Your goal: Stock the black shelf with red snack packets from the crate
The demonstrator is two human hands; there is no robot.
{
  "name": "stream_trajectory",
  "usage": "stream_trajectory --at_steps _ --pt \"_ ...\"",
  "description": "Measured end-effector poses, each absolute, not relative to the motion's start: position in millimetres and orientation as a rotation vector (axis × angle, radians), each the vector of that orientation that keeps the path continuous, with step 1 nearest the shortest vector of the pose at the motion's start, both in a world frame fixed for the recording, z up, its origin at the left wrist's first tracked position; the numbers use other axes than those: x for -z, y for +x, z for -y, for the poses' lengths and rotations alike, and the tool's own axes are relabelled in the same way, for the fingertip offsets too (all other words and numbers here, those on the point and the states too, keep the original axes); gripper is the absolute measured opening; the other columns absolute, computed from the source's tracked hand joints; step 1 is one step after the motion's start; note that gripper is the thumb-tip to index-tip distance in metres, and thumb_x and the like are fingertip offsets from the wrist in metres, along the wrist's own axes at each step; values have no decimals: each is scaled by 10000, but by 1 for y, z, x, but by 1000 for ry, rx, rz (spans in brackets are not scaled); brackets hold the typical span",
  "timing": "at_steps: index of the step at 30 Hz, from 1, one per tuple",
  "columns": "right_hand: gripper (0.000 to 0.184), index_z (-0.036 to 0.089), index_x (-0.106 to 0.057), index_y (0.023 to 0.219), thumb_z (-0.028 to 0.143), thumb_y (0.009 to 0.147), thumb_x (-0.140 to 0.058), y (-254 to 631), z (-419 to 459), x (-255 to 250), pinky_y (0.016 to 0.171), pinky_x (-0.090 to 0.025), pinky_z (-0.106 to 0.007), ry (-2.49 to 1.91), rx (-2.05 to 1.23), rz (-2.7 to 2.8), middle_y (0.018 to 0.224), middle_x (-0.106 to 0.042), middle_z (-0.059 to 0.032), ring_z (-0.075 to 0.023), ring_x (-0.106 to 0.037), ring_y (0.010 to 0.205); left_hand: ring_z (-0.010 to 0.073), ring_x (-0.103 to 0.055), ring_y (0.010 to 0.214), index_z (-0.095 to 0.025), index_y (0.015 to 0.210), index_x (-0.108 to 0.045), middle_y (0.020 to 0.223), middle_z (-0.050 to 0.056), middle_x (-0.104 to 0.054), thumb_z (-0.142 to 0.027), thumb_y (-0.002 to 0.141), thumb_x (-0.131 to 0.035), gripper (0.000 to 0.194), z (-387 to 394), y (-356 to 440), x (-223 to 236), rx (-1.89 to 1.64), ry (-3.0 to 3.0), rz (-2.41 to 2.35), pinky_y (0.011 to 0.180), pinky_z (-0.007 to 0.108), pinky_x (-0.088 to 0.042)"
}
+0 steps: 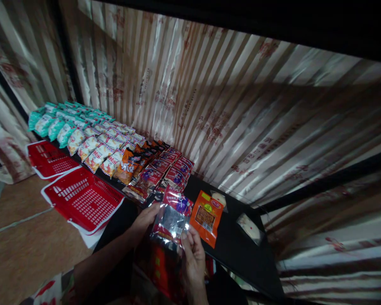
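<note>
"Head view: what are the left hand (148,215) and right hand (194,250) doing?"

"Both grasp one shiny packet (169,224). The left fingers are at its upper left corner, and the right thumb presses its face near the right edge."

"Where is it?"

"Tilted, in front of the near edge of the black table (238,250). A red-and-purple packet (179,202) shows just beyond its top; I can't tell whether they touch. Something dark with orange print lies below, too dim to name."

"And to the right?"

"An orange snack bag (206,217) with a window lies flat. A round white wrapped item (219,199) is just beside its top, and an oval white wrapped item (250,228) lies farther right."

"To the left?"

"Rows of snacks: red packets (149,176) nearest, then orange-and-black bags (127,166), white bags (98,156) and teal bags (44,123) at the far end."

"Anything lower?"

"Two red plastic baskets (88,201) with white rims, side by side along the table's near edge. Behind everything hangs a striped curtain (209,110)."
</note>
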State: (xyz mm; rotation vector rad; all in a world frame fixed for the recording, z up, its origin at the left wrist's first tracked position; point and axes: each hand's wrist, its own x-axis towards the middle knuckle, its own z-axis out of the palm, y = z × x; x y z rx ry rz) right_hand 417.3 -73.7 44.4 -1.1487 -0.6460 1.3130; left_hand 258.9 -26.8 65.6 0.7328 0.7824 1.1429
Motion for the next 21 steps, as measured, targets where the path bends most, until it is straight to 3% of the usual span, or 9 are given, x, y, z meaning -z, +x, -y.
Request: stream_trajectory --at_steps 7,13,21 --pt "375 204 -610 1008 441 720 -651 417 91 -36 704 -481 -284 -1211 -1460 904 936 -674 -52 -190 -623 809 187 -621 705 -138 1037 -578 832 66 -669 -420 644 -710 502 23 267 -61 -1090 685 -755 675 292 -463" --pt "436 210 -668 974 502 651 -682 426 87 -32 876 -443 -312 -1455 -1341 669 1107 -639 -44 -245 -522 1109 171 -600 744 -156 956 -577 828 36 -649 -304 650 -710 365 45 273 -48 -1018 704 -695 706 279 -447" --pt "550 177 -624 1041 492 602 -728 402 68 -40 691 -511 -318 -1350 -1478 490 859 -707 -45 -232 -654 819 185 -576 826 -158 935 -572 865 23 -640 -282 704 -642 271 41 270 -29 -926 1007 -781 754 283 -440"
